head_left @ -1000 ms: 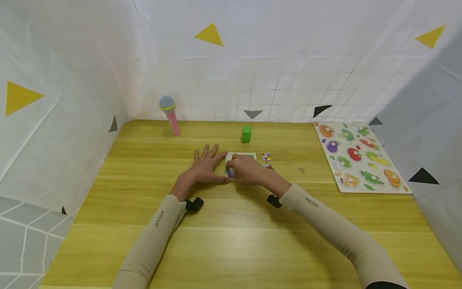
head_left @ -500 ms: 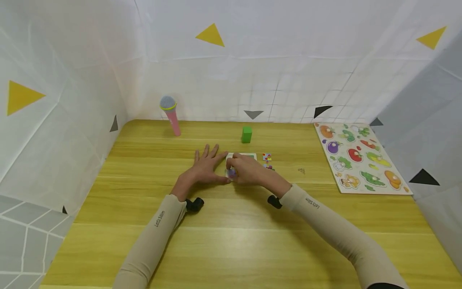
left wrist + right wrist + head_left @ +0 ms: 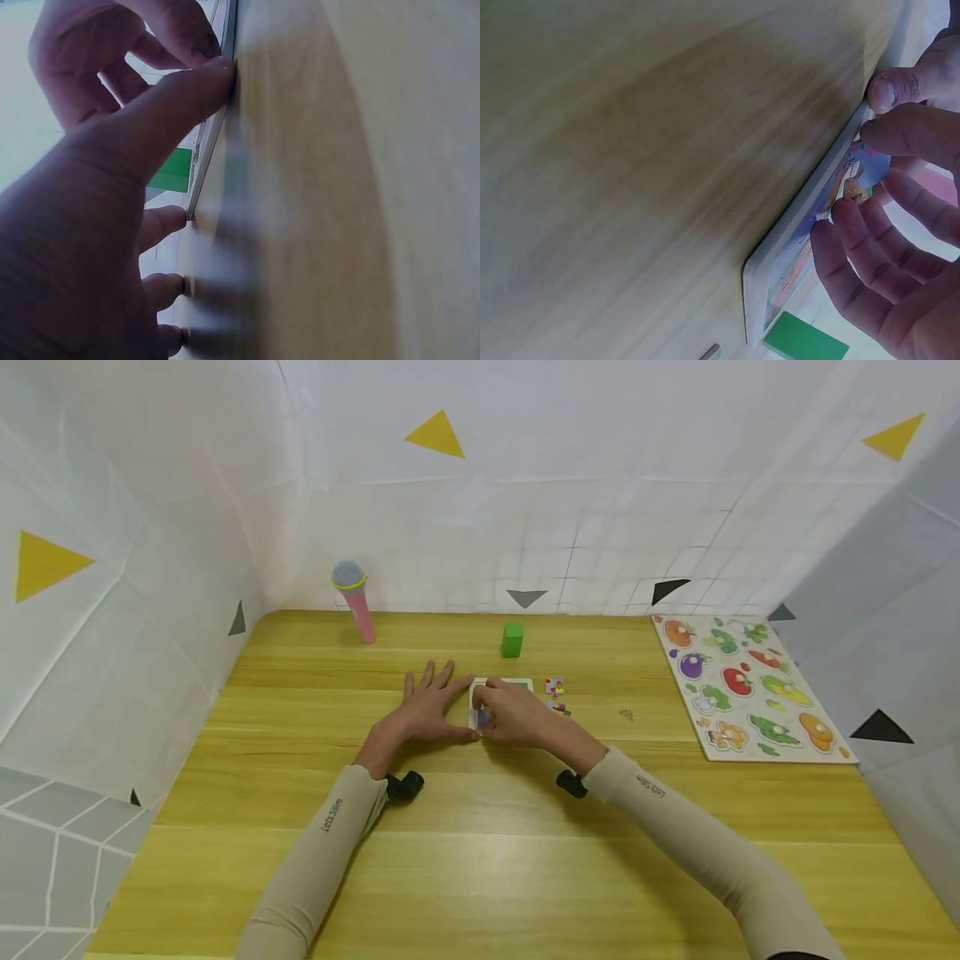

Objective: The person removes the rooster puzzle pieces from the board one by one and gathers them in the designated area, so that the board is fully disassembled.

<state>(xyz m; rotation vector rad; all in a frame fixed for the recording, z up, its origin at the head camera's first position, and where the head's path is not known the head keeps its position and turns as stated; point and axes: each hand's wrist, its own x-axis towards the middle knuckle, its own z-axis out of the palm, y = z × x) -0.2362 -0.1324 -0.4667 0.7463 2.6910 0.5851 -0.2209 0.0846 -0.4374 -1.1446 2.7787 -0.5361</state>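
A small jigsaw puzzle board (image 3: 517, 681) with a pale rim lies flat on the table. My left hand (image 3: 426, 712) rests on the table with fingers spread, its thumb and index fingertip against the board's left edge. Over the board's left part, my right hand (image 3: 516, 714) pinches a colourful puzzle piece (image 3: 874, 166) between thumb and fingers. The right wrist view shows this piece tilted up from the board's printed surface. Most of the board is hidden under my right hand in the head view.
Just right of the board lie loose puzzle pieces (image 3: 554, 687). A green block (image 3: 512, 640) stands behind it. A pink toy microphone (image 3: 360, 614) is at the back left, and a vegetable puzzle board (image 3: 757, 702) at the right. White sheeting (image 3: 600, 510) hangs around the table.
My right fingers have shifted slightly with the puzzle piece at the board's lower left, the hand edging a little to the right. My left hand stays in place.
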